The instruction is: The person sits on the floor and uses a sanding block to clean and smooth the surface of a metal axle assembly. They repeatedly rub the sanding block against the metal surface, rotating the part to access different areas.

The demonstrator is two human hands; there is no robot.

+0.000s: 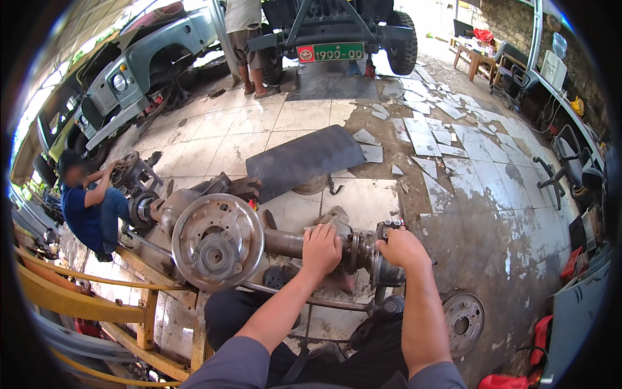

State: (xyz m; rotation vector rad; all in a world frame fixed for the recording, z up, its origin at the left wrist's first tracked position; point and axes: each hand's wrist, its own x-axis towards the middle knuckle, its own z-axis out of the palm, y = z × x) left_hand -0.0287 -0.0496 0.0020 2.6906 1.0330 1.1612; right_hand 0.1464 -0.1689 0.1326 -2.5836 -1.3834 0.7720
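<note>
A heavy vehicle axle (282,244) lies across in front of my knees, greyish brown and worn. My left hand (322,248) rests on top of its tube, fingers together and curled over it. At the axle's right end is a flanged hub (383,272). Over that hub my right hand (400,246) is closed, with dark metal showing at its fingertips; what it grips is not clear. A round steel backing plate (219,241) stands upright left of my left hand, with a hub in its middle. A thin rod (324,303) runs below the tube.
A second round plate (463,323) lies on the floor at right. Beyond the axle is a black mat (308,161). A yellow frame (84,297) stands at left, near a seated person (91,207). Broken tiles (447,136) litter the floor; a raised vehicle (330,32) stands behind.
</note>
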